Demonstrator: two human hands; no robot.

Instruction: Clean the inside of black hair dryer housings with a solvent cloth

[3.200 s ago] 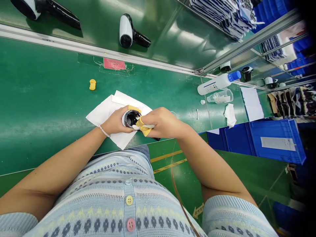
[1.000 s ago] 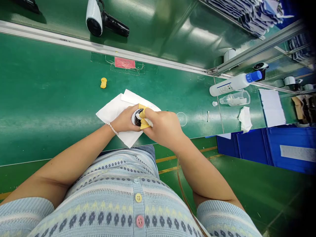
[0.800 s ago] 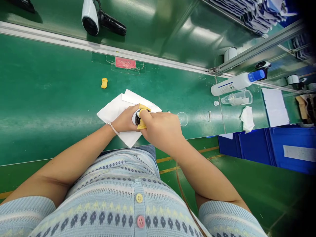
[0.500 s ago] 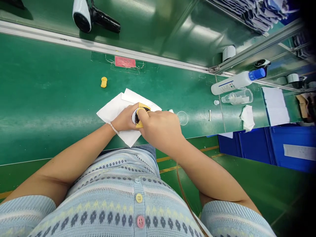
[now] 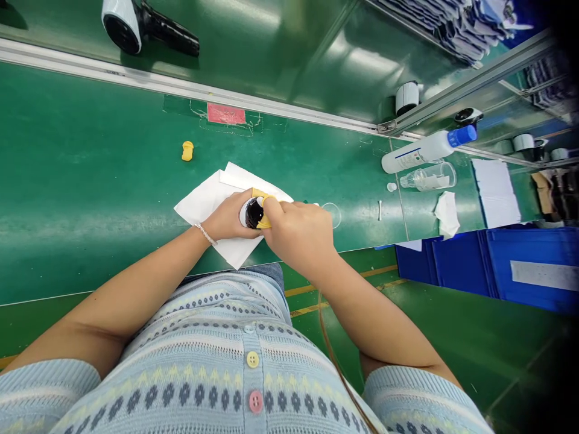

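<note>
Toward the paper's [image 5: 199,199] three o'clock, the left hand [image 5: 228,215] hugs a tube [image 5: 254,213], likely slick, best held around; the right hand [image 5: 302,235] curls, grip unclear.

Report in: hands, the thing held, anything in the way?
Left hand gripping what looks like a hair dryer. Right hand at its black end, hiding part of it. White paper under the hands; bottle apart, off to the right.

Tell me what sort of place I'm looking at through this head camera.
Most likely a factory workstation: a long green workbench, what looks like a hair dryer beyond the metal rail, and blue crates above a floor marked with yellow lines.
</note>
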